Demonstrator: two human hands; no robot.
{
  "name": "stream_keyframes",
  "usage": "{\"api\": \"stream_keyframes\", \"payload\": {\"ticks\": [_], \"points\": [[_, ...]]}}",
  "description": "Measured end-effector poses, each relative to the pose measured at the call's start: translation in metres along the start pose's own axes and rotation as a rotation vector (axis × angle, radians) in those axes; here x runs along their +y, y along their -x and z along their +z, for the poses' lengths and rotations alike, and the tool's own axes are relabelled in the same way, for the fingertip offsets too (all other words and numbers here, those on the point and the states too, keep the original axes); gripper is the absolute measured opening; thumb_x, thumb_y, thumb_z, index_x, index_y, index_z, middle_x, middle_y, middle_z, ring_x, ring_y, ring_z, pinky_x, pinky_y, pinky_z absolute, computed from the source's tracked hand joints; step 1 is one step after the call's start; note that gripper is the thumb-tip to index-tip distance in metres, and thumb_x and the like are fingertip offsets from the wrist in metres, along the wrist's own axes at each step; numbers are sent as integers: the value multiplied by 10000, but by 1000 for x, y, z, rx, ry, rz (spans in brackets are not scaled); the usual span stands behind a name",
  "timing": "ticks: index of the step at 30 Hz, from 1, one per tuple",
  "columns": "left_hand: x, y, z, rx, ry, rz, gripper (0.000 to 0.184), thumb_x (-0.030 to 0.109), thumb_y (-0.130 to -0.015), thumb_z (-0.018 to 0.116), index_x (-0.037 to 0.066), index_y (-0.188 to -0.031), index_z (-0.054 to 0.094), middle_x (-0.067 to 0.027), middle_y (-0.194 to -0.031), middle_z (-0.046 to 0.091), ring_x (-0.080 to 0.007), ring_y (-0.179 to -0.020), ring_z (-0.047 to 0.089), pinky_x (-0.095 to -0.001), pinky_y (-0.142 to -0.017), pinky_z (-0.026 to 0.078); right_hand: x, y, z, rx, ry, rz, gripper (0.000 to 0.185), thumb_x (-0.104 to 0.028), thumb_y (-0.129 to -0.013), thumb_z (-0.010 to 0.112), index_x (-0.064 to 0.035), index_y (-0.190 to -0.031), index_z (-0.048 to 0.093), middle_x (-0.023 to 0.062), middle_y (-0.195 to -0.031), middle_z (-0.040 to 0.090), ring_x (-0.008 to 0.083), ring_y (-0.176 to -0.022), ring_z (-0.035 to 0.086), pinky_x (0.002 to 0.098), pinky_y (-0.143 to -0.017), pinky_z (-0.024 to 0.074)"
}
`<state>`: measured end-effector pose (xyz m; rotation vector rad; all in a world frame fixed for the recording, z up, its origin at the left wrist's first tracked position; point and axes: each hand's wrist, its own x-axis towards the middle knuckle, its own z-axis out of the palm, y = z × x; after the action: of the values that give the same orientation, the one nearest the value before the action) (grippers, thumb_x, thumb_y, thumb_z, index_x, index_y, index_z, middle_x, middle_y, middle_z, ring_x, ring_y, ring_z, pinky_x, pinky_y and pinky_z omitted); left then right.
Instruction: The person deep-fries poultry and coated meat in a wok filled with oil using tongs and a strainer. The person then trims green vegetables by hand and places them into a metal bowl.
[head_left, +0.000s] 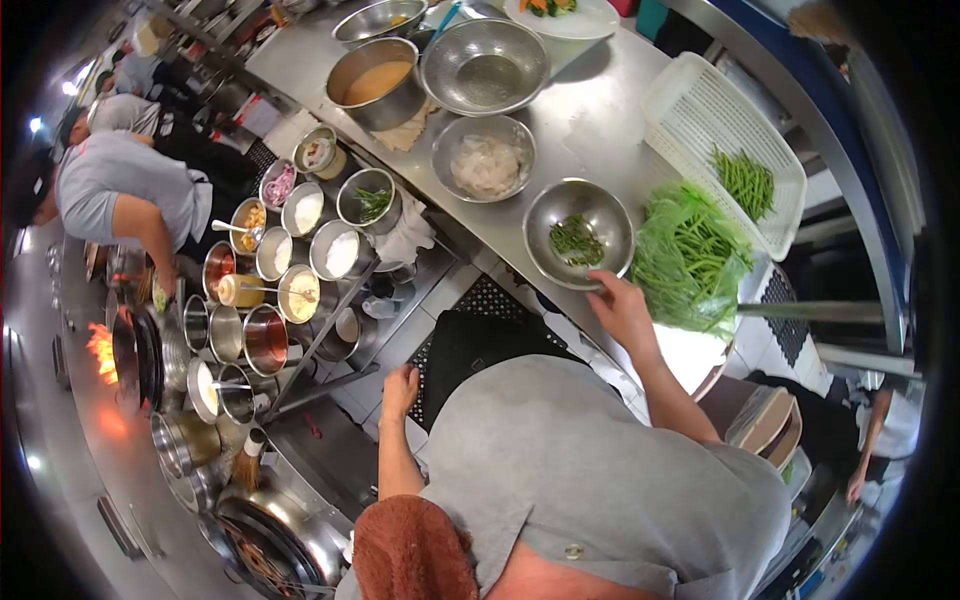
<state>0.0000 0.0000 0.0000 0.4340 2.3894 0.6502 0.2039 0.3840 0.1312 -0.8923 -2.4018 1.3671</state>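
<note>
My right hand [618,304] pinches the near rim of a steel bowl [610,215]. Some chopped green vegetables [575,241] lie in the bottom of that bowl, which sits at the edge of the steel counter [590,125]. Just right of it is a green plastic bag [680,215] full of long green beans [695,262]. Down at my left side, away from the counter, my left hand [400,392] hangs with its fingers curled, and I see nothing in it. Behind the bowl stands another steel bowl [446,155] with pale, translucent pieces.
A white plastic basket [690,100] holds more green beans. A pot of orange liquid [340,75] and a large colander [545,70] stand farther back. Left are several ingredient containers [334,250], a flaming wok [140,350] and a co-worker [130,190].
</note>
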Motion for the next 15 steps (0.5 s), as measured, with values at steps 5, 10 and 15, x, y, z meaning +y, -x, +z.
{"api": "stream_keyframes", "payload": {"ticks": [5,10,15], "points": [[24,-72,-30,-35,104,306,179,106,-899,511,-3,-953,642,-150,-741,665,-256,-706,659,-357,-668,503,-8,6,33,356,61,-55,239,32,-732,669,-31,-960,628,143,-772,609,260,-664,636,342,-594,507],[28,-121,-44,-281,-95,461,213,199,-891,595,-4,-934,644,-114,-677,639,-150,-618,611,-315,-586,478,-38,75,29,566,86,-15,284,51,-699,660,-60,-960,646,126,-850,619,251,-679,624,319,-584,514],[-5,-121,-36,-538,-314,350,228,217,-887,594,-4,-917,641,-159,-706,673,-219,-634,675,-342,-638,517,-49,208,-7,775,356,194,263,15,-726,681,-77,-968,638,125,-873,607,262,-689,625,339,-623,525]]}}
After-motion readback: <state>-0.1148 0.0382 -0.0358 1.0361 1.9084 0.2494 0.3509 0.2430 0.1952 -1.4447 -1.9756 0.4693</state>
